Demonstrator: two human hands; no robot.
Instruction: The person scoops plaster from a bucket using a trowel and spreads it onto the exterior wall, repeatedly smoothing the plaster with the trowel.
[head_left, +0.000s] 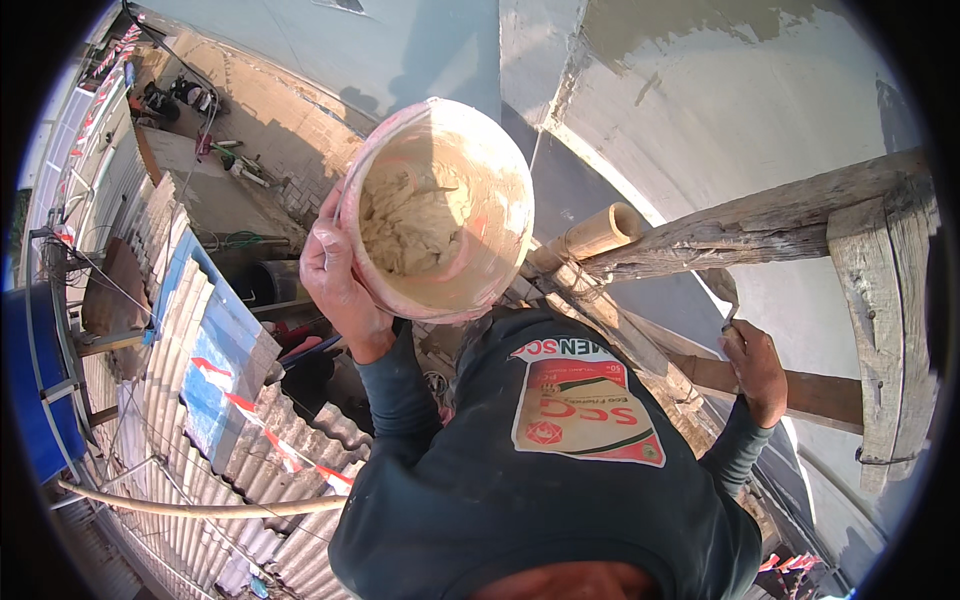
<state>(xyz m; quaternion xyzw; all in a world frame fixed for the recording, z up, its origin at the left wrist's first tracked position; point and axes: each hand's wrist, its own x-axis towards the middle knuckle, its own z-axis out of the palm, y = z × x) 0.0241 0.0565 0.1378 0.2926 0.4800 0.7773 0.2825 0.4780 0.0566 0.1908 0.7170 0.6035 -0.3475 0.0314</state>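
Observation:
My left hand (340, 275) grips the side of a pale pink, plaster-smeared bucket (500, 180), lifted out in front of me and tilted so its inside shows. A lumpy cream paste (405, 225) lies in it. At the right, my right hand (752, 365) is closed round the handle of a small trowel (722, 285), whose blade sits just below a rough wooden beam. My arms are in dark sleeves.
Wooden beams (730, 210) and a bamboo pole (590, 237) stand beside a grey wall (700, 90). Down at the left are corrugated roofing (310, 445), wires, bunting, a blue tank (35, 390) and a paved yard (280, 130) with stored items, far below.

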